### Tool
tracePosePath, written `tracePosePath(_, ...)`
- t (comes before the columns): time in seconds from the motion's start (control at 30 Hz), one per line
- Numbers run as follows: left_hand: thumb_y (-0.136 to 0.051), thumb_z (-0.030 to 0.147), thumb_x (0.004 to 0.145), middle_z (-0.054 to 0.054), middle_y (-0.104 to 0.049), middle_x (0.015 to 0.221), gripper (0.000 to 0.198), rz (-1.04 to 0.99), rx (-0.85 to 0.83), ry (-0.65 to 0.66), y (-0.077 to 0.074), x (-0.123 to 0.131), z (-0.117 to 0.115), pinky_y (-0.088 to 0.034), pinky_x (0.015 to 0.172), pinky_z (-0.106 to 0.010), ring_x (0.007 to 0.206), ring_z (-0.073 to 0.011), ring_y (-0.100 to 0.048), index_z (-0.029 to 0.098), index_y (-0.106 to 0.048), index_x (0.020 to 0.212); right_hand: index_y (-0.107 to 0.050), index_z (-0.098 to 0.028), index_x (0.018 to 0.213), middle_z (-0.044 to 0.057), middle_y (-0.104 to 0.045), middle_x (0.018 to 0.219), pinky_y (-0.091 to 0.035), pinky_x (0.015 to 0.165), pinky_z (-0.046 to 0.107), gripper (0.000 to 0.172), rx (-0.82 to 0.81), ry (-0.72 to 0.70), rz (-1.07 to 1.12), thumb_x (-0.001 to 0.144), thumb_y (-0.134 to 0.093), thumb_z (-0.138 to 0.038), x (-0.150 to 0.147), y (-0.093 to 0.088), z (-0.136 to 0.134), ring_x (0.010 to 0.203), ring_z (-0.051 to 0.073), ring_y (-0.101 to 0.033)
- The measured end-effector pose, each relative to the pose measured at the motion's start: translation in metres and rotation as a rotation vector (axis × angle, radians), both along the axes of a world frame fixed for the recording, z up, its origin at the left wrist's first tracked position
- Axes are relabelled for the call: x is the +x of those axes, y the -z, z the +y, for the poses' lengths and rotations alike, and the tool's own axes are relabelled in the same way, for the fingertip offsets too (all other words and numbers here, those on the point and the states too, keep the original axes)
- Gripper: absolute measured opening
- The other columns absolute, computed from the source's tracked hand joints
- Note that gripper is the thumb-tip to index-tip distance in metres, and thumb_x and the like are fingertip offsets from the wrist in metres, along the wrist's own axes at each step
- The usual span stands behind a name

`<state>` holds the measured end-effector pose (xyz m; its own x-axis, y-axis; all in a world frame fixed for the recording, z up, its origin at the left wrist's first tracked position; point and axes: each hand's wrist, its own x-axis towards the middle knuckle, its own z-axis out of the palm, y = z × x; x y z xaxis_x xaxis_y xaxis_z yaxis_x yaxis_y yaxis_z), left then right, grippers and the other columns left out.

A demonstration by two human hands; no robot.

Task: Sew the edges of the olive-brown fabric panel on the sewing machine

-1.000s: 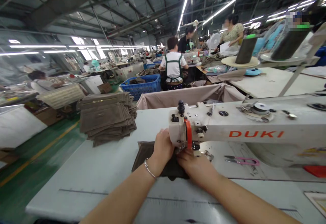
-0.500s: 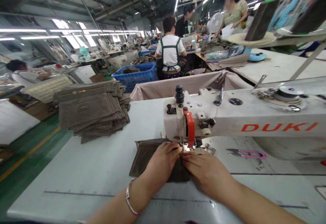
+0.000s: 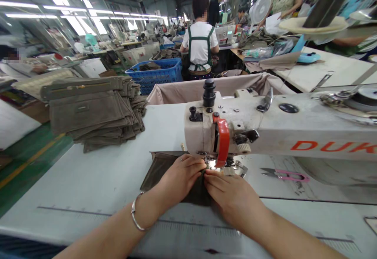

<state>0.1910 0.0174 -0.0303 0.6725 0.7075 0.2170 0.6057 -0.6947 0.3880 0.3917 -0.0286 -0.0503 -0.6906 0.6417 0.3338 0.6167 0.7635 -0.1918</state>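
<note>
A dark olive-brown fabric piece (image 3: pixel 156 167) lies on the pale sewing table (image 3: pixel 106 188), one edge under the needle area of a white sewing machine (image 3: pixel 265 127). My left hand (image 3: pixel 181 176) bears on its top, fingers together and tips close to the presser foot. From the right, my right hand (image 3: pixel 231 192) pinches the near edge, its fingertips almost meeting the left ones. The hands cover much of the fabric, and the needle itself is hard to make out. An orange guard (image 3: pixel 223 143) hangs just beyond my fingers.
A stack of similar fabric pieces (image 3: pixel 91 113), the top one with a zipper, sits at the table's left. Pink-handled thread snips (image 3: pixel 285 175) lie right, under the machine arm. Behind are a blue crate (image 3: pixel 156 76), a cloth-lined bin (image 3: pixel 176 92) and a seated co-worker (image 3: pixel 202 47).
The view has shifted, bringing the machine slightly closer. Both hands keep their hold on the fabric near the needle, with little visible movement against the machine.
</note>
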Motion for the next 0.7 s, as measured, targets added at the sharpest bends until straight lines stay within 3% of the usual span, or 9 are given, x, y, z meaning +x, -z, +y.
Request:
tracePosePath(0.47,-0.044,0.015,0.096,-0.007,-0.063,0.12,0.025,0.024,0.039,-0.021,-0.002,0.005,-0.005,-0.044,0.102,-0.04,0.114,-0.022,-0.055,0.02,-0.059,0.115,-0.064,-0.012,0.107,0.012,-0.066,0.112,-0.048,0.093,0.037,0.027,-0.067,0.021,0.022,0.087,-0.047,-0.007,0.0,0.004,0.003,0.11,0.023,-0.059)
tracePosePath(0.6,-0.056,0.026,0.092,-0.008,-0.059,0.129,0.033,0.052,-0.049,0.003,-0.009,-0.001,-0.01,-0.041,0.107,-0.043,0.122,-0.0236,-0.051,0.02,-0.056,0.124,-0.063,-0.019,0.11,0.008,-0.067,0.113,-0.044,0.096,0.039,0.027,-0.14,0.002,0.053,0.091,-0.047,-0.01,0.016,-0.02,0.004,0.108,0.021,-0.059)
tracePosePath(0.7,-0.071,0.045,0.079,-0.011,-0.045,0.144,0.069,0.107,-0.094,0.07,-0.012,-0.01,-0.022,-0.035,0.113,-0.048,0.134,-0.0291,-0.039,0.019,-0.045,0.137,-0.059,-0.027,0.116,0.003,-0.063,0.118,-0.04,0.099,0.042,0.039,-0.273,0.036,0.028,0.084,-0.051,-0.006,0.041,-0.045,0.004,0.112,0.022,-0.054)
